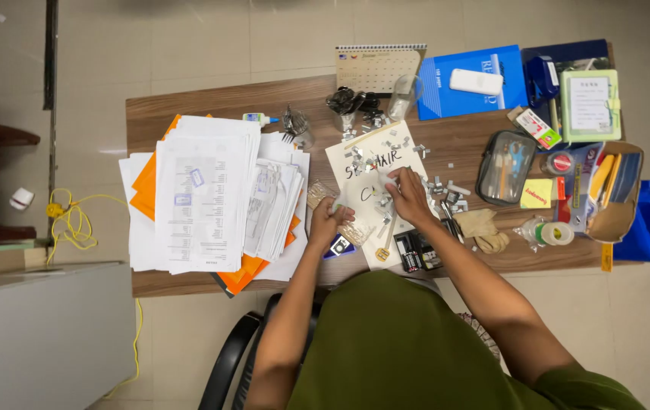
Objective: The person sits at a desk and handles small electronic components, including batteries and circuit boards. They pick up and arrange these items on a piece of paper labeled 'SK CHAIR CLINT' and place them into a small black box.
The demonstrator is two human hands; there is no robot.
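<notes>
On the white sheet point(374, 163) strewn with small metal clips point(385, 199), the right hand point(408, 196) pinches one clip at the sheet's middle while the left hand point(328, 220), fingers curled at the sheet's left edge, touches a clear packet point(325, 193), paper stack point(207, 201) further left, pouch point(504, 167) right.
</notes>
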